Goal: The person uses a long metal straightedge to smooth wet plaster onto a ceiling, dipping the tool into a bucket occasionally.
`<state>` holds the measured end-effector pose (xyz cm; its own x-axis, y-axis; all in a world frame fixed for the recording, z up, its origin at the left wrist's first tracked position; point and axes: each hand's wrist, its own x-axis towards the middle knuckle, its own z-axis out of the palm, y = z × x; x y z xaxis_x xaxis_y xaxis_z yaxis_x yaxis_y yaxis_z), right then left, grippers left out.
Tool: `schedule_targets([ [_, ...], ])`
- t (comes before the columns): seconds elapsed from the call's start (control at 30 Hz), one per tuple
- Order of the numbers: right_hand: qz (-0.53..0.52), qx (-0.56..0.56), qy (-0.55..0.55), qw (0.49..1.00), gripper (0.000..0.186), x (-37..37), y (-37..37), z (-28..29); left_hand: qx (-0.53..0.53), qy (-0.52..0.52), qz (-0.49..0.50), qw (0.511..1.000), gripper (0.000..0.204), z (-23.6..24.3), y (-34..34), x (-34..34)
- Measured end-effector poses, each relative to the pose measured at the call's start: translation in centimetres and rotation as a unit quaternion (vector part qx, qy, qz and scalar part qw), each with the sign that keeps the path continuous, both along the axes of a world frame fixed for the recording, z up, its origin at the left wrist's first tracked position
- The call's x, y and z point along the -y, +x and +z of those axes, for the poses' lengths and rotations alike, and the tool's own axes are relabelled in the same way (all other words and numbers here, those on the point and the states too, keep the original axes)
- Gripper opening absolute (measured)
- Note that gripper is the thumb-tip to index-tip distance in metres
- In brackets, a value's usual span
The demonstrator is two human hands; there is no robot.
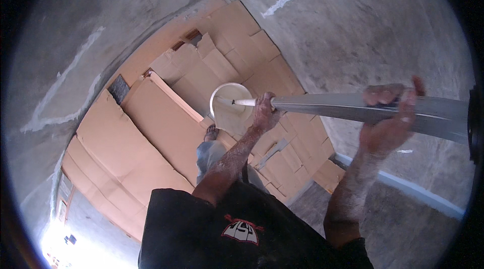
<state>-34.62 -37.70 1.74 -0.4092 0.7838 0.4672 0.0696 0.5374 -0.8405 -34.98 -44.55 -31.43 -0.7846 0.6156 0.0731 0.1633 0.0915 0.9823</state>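
- Over the open white bucket (235, 89) is the pale rod (246, 102), set in line with a long silver tube (322, 106); its tip lies across the bucket's mouth; how deep it reaches, I cannot tell.
- Left hand (265, 111) is wrapped tightly round the rod where it meets the tube; this seems the best steering point, guiding the tip clear of the rim.
- Right hand (385, 130) curls about the tube well apart from the left; its fingers blur, so how firmly it holds, I cannot tell; it should probably bear the weight, both hands in line.
- Beneath the bucket lie cardboard sheets (156, 120), a bare foot (212, 132) just beside it; loose overlapping edges could slip, so steady footing matters.
- Beyond the cardboard rises a grey wall (373, 32); swinging the tube's rear end calls for care.
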Motion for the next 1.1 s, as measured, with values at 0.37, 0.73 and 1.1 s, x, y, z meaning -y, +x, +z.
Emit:
schedule_targets([
  [0.37,0.059,-0.008,-0.002,0.998,0.054,2.2,-0.8,2.8,0.014,-0.004,0.014,1.000,0.043,2.5,0.3,2.2],
  [0.73,-0.045,0.130,0.176,0.975,0.055,-0.3,0.6,9.8,-0.028,0.010,-0.017,0.999,0.044,8.3,1.4,2.2],
  [1.1,-0.060,0.078,0.205,0.974,0.038,-3.6,5.6,14.7,-0.095,0.067,-0.040,0.992,0.044,11.0,3.0,1.6],
])
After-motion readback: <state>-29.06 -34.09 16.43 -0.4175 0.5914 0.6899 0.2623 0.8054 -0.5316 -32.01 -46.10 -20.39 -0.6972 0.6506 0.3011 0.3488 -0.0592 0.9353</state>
